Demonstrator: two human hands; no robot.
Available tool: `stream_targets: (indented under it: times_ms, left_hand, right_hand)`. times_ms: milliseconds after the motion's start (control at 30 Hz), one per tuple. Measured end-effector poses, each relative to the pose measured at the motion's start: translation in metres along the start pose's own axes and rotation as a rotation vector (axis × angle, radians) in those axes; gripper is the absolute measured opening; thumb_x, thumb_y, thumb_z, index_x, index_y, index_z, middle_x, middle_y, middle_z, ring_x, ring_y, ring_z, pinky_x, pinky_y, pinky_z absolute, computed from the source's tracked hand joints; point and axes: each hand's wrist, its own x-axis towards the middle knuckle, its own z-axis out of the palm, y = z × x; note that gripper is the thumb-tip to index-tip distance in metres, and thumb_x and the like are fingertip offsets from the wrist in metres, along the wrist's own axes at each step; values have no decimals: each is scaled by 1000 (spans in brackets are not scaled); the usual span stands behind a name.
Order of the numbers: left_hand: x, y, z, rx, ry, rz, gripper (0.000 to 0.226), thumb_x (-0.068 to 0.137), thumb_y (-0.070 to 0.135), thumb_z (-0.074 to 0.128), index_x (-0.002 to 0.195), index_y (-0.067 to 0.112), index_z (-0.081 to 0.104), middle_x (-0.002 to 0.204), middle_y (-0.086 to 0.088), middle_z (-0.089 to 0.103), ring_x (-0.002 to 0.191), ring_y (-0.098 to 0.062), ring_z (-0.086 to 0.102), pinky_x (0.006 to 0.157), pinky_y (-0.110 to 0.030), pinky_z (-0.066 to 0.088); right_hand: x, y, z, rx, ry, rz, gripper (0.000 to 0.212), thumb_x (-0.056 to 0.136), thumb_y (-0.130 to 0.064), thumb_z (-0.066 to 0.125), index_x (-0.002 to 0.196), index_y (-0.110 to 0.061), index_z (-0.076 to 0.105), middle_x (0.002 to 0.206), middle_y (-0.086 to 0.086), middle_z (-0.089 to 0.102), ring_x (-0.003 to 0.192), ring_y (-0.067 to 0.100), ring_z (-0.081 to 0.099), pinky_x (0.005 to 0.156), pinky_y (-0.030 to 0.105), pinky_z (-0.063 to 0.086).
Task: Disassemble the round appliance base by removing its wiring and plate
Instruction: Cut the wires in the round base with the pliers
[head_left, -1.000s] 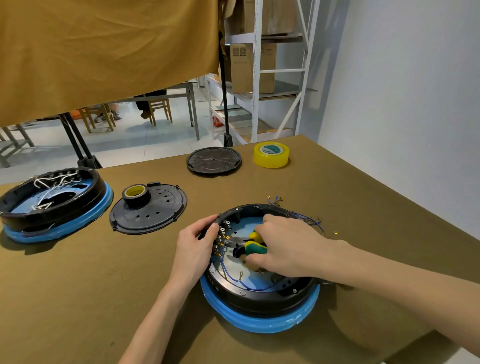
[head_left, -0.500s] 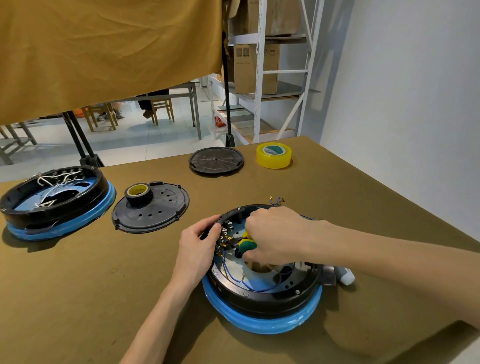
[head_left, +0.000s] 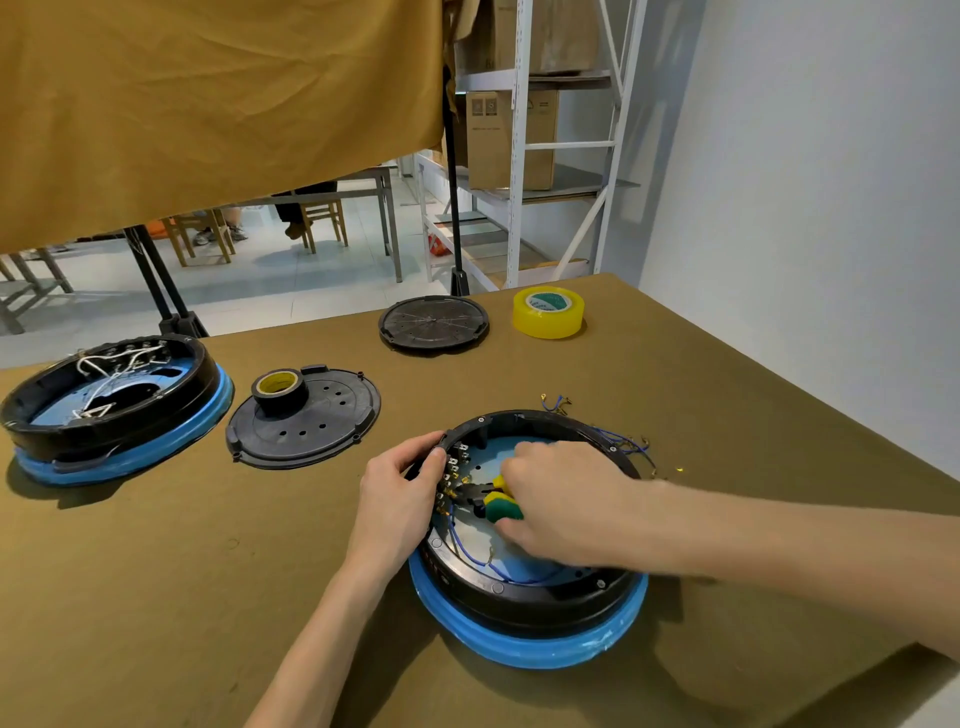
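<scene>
A round black appliance base with a blue lower ring lies open side up in front of me. Blue wires run inside it, and a row of metal terminals lines its left inner wall. My left hand grips the base's left rim by the terminals. My right hand reaches into the base and holds pliers with yellow-green handles, the jaws pointing at the terminals. More blue wire ends hang over the far right rim.
A second black and blue base with white wires sits at the far left. Between them lies a black perforated plate with a roll of black tape on it. Farther back are a round black cover and a yellow tape roll.
My right hand with the pliers has shifted slightly left and farther into the base, toward the terminals. My left hand keeps its grip on the rim.
</scene>
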Motion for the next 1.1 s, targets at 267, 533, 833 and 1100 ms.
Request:
stream_targets:
  times_ms: [267,533,833,1100]
  left_hand:
    - [0,0,-1,15,-6,7,31,103,26,59,133,26,68,124,11,70,116,-2,61,94,-20,49]
    - [-1,0,-1,16,-11,14,31,104,25,59,134,25,68,123,10,70,116,-2,62,91,-18,48]
    - [-3,2,1,-13,-7,2,30,103,23,59,131,26,69,117,16,70,113,4,61,91,-16,48]
    - [-2,1,1,0,-9,8,30,103,25,60,132,26,69,118,18,70,110,10,59,86,-11,46]
  right_hand:
    - [-2,1,9,12,22,22,38,97,-51,57,105,-13,56,101,7,56,90,30,56,71,36,39]
    - [-2,6,13,93,52,13,38,94,-53,59,100,-16,56,93,4,53,86,29,56,71,37,45]
    - [1,13,12,238,-11,91,42,87,-60,65,91,-19,56,88,0,56,86,27,60,70,35,45]
    - [1,12,12,192,10,80,39,89,-56,64,91,-18,56,89,1,56,83,26,59,70,36,49]
